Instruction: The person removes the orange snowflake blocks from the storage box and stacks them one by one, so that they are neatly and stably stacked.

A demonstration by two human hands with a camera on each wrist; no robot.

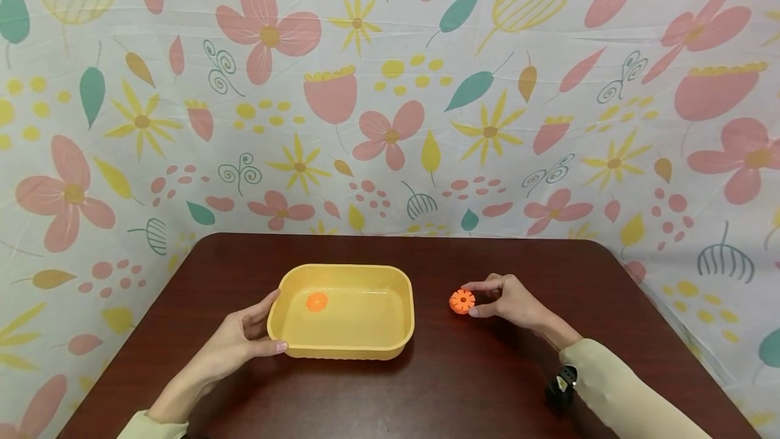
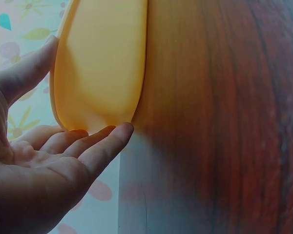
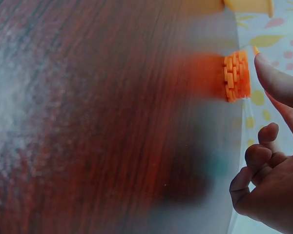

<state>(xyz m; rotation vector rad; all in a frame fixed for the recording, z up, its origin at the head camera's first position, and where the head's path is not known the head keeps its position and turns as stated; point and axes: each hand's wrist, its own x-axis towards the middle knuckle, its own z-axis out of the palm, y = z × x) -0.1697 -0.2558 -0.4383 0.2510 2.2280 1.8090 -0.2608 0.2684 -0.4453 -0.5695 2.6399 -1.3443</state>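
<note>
A yellow rectangular plastic tray (image 1: 341, 352) rests on the table with one orange notched disc (image 1: 317, 301) lying inside it. My left hand (image 1: 239, 339) holds the tray's left end, thumb at the near corner and fingers against the end wall. To the right of the tray stands a short stack of orange notched discs (image 3: 237, 78). Over that stack, my right hand (image 1: 508, 300) pinches a flower-like orange disc (image 1: 464, 299) between thumb and forefinger. In the right wrist view only a thin orange edge of it shows by the thumb; the other fingers are curled.
The dark red-brown wooden table (image 1: 487, 385) has rounded far corners. Behind it hangs a white cloth (image 1: 390, 100) printed with flowers and leaves. A black band (image 1: 561, 387) sits at the right sleeve.
</note>
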